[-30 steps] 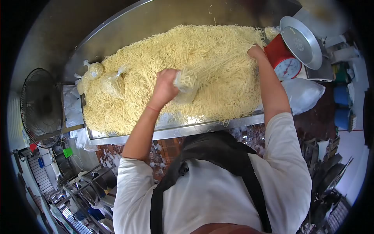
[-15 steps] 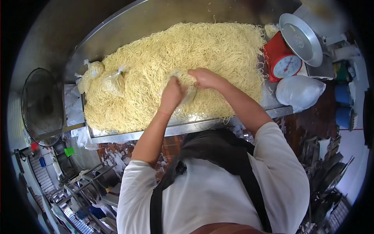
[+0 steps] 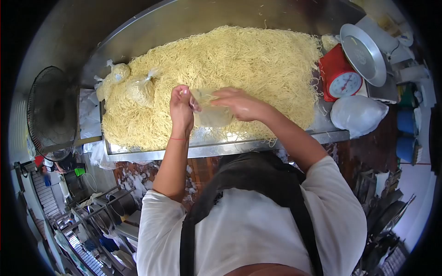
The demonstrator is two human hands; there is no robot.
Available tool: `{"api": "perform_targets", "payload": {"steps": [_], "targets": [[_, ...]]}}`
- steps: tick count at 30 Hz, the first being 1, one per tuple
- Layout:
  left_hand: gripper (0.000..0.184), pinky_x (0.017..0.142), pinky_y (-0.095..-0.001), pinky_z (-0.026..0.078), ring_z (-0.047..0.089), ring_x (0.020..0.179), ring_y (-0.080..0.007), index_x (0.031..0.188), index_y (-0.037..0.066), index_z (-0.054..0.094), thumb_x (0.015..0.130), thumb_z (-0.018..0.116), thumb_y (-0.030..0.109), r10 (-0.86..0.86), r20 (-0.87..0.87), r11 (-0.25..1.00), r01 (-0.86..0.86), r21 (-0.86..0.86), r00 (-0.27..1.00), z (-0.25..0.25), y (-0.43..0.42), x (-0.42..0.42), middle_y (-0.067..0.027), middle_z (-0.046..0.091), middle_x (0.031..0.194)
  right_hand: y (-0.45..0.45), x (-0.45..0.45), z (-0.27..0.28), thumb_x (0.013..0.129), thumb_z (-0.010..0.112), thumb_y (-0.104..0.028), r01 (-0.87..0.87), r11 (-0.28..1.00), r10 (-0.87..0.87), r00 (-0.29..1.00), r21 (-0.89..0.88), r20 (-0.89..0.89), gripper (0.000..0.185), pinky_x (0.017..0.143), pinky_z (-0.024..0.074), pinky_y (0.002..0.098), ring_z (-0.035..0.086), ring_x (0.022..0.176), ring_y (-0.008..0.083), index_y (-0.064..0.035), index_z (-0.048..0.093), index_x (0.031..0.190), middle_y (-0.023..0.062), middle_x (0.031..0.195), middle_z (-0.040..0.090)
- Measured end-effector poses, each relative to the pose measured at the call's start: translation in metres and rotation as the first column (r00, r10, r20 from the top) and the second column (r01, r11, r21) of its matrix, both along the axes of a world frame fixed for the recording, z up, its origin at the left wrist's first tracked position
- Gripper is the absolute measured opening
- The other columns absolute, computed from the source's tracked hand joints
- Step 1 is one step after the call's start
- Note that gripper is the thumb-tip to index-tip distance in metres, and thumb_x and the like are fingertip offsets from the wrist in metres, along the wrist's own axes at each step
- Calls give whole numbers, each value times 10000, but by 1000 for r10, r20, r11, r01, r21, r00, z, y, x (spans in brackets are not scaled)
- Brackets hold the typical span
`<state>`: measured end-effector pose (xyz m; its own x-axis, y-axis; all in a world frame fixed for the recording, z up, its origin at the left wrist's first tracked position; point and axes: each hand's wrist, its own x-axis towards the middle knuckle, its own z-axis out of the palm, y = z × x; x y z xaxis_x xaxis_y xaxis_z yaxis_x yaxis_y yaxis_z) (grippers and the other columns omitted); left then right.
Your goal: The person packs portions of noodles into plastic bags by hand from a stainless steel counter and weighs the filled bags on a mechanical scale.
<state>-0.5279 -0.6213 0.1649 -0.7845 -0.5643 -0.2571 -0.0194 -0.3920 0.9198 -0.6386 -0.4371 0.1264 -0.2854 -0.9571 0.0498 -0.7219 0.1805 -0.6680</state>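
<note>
A wide heap of pale yellow noodles (image 3: 258,55) covers the metal tray table. My left hand (image 3: 182,108) is closed on the edge of a clear plastic bag (image 3: 215,117), held over the near side of the heap. Opposite it, my right hand (image 3: 240,104) has its fingers stretched out across the top of the bag, slightly blurred; whether they touch the plastic I cannot tell. The bag looks thin and see-through, and how much lies in it is unclear. Left of my hands, a tied bag of noodles (image 3: 141,92) rests on the heap.
Another tied bag (image 3: 120,72) sits at the far left. To the right stand a red dial scale (image 3: 340,76) with a round metal pan (image 3: 363,55) and a filled white plastic bag (image 3: 358,114). A black fan (image 3: 51,112) is at left. The tray's metal rim (image 3: 258,143) runs before me.
My left hand has shifted left and turned upward with the bag's edge. The right hand has gone from closed to outstretched fingers. The bag hangs more visibly between them.
</note>
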Motion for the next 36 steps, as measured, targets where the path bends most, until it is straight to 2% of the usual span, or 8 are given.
{"api": "perform_targets", "payload": {"steps": [7,10,16,22,24,26,33,36], "targets": [[115,396,-237,243,298,464,-66,1072,109,506,1031,488,215,-90,62,996,90,-4,994,22,13,-12,43,341,610,-37,-13,-115,796,646,-7,241,959,-281,871,-150,-404,515,1201,99,575,483,1272,300,-37,525,1296,141,1361,524],[217,415,-207,306,373,471,-58,1171,80,531,984,572,182,-193,-143,980,199,26,971,51,12,-6,44,410,625,-32,-34,-43,693,738,-34,93,992,-93,996,88,-1,520,1110,334,538,588,1118,348,-31,549,1178,174,1171,627],[566,628,-343,530,659,667,-259,1279,12,539,782,757,172,-241,557,448,600,-662,795,-18,23,-13,-159,674,778,-38,-22,-12,775,701,-133,73,991,-98,964,110,249,294,725,501,460,643,846,391,-74,610,1048,208,900,661],[296,757,-469,525,656,821,-415,938,-33,643,790,679,220,-190,651,218,678,-702,735,-69,13,-20,-276,662,847,-11,-39,-47,948,472,-244,360,930,-357,932,65,-58,271,715,498,430,651,798,331,-91,626,1110,196,878,663],[273,774,-483,522,650,844,-428,889,-31,641,795,657,224,-134,695,180,707,-684,706,-72,7,-10,-271,667,865,5,-62,-19,944,477,-163,668,573,-810,374,475,451,256,699,505,431,665,784,284,-83,625,1137,169,845,663],[273,773,-483,524,647,848,-435,894,-30,632,797,647,224,-65,729,111,731,-673,681,-83,-10,5,-272,666,865,49,-119,-89,861,545,-36,791,608,-793,609,64,3,259,693,529,456,659,746,318,-68,608,1110,177,836,672],[433,696,-460,514,656,768,-398,1098,-22,609,774,754,226,-165,604,383,615,-690,780,-43,-13,29,-259,646,767,148,-245,-116,810,559,-106,765,582,-510,607,275,-610,605,930,505,444,632,1072,388,40,443,1386,283,1159,631],[513,687,-426,512,662,753,-377,1216,3,577,800,766,237,-77,639,515,579,-632,765,-19,-4,45,-249,652,760,70,-152,-23,777,619,-94,537,573,-455,837,619,-305,708,971,478,425,580,1157,376,0,397,1442,262,1258,592]]}}
